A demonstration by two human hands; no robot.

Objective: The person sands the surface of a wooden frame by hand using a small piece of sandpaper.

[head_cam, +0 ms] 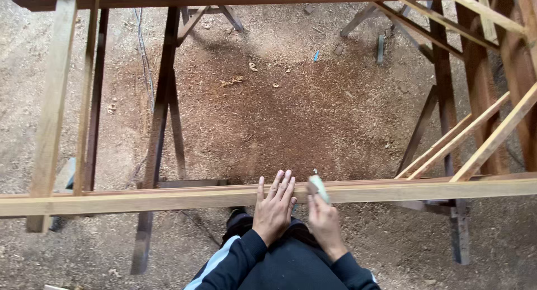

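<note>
Pressing flat on a long pale wooden batten (pixel 168 199), the left hand (pixel 274 209) lies open, fingers spread, holding nothing. The right hand (pixel 323 217) has its grip closed around a small pale block (pixel 319 188), possibly an abrasive pad, set on the batten's top edge just beside the left hand. The batten spans dark wooden trestles (pixel 159 133) above a sawdust-covered floor (pixel 268 111). Risk, as judged: the narrow batten could roll or slide on its supports if the left palm eases; the block could slip off the thin edge towards the spread fingers.
</note>
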